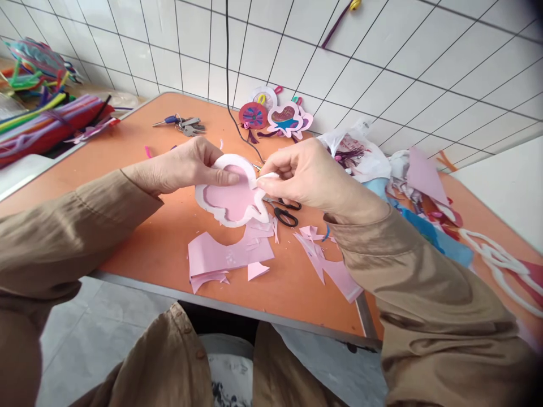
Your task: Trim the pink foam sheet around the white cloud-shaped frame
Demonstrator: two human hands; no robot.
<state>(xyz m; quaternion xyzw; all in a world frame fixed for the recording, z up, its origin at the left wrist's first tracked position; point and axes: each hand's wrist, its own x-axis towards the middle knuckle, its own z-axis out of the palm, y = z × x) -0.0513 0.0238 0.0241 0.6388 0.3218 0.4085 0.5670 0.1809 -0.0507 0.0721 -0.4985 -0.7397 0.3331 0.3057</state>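
Head view: I observe the left hand (190,168) gripping the pink-and-white cutout (237,195) at its upper left, thumb flat across the front. The right hand (303,175) is narrowed to a pinch on white edging at the cutout's right side. The cutout is held over the orange table (139,249). Scissors (285,217), partly hidden, lie just beside; pink scraps (229,255) lie toward the near edge.

On the desk (156,243), keys (192,126) lie at eleven o'clock from the scissors (277,213). Paper scraps (231,254) lie at five and eight.
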